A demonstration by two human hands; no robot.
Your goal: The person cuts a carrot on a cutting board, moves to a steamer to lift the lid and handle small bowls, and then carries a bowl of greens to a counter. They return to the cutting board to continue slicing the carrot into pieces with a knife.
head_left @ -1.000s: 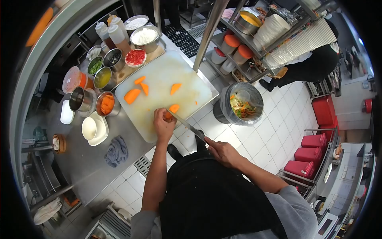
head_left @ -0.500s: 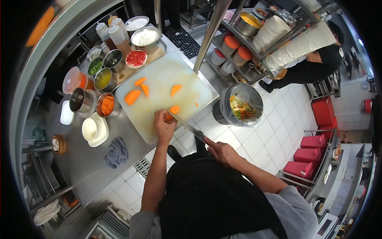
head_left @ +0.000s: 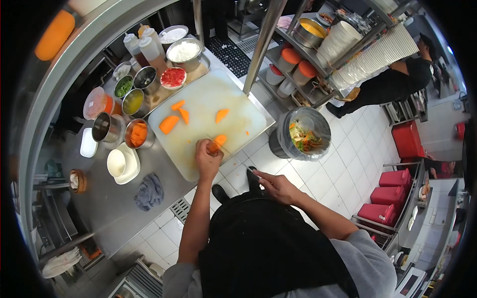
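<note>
Near the front edge of the white cutting board point(head_left: 198, 109), my left hand point(head_left: 208, 157) has its fingers closed on an orange carrot piece point(head_left: 219, 140). My right hand point(head_left: 279, 187) is wrapped round the handle of a knife point(head_left: 238, 160), off the board's edge. The knife's thin blade reaches up to the carrot beside my left fingertips. Other carrot pieces point(head_left: 169, 124) lie farther back on the board, with one point(head_left: 221, 115) nearer its right side. A metal cup of cut carrot point(head_left: 138, 134) stands left of the board.
Metal cups, squeeze bottles point(head_left: 149, 48) and a bowl of white powder point(head_left: 184, 51) stand behind the board. A blue-grey cloth point(head_left: 148, 191) lies on the steel table point(head_left: 114, 213). Right of it stand a lined bin point(head_left: 304, 133) with scraps and a shelf with tubs. A person point(head_left: 397, 79) stands beyond.
The view has shifted slightly. The knife blade is now seen nearly edge-on at the carrot. At the right, the other person's head has come into view.
</note>
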